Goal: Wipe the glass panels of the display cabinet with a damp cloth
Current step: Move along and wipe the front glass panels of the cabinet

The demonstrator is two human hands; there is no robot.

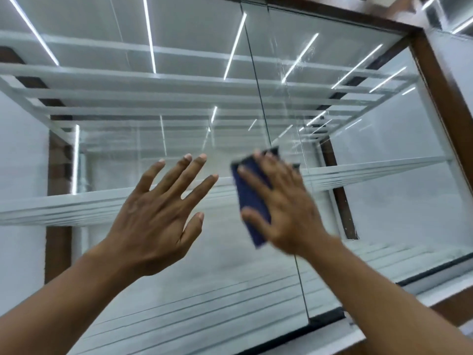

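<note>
Head view: right hand (284,203) is flat on the glass with the dark blue cloth (252,201) pinned under the palm. Its fingers (253,179) are straight and spread, not curled round it. The cloth's long axis runs near vertical, top leaning slightly left, and it sticks out on the thumb side. It sits at the vertical seam (258,98) where the left panel (153,98) meets the right panel (371,175), mostly on the left one. The hand is blurred, so I read this as mid-stroke.

Left hand (158,213) is raised just left of the cloth and apart from it, fingers straight and spread, holding nothing. I can't tell if it touches the glass. The right hand is the one on the job.

Smears show high on the right panel, up and right of the cloth, so I'd guess the next strokes need to go that way.

Inside the cabinet (435,85), white shelves (64,206) and strip-light reflections are all I can make out.
</note>
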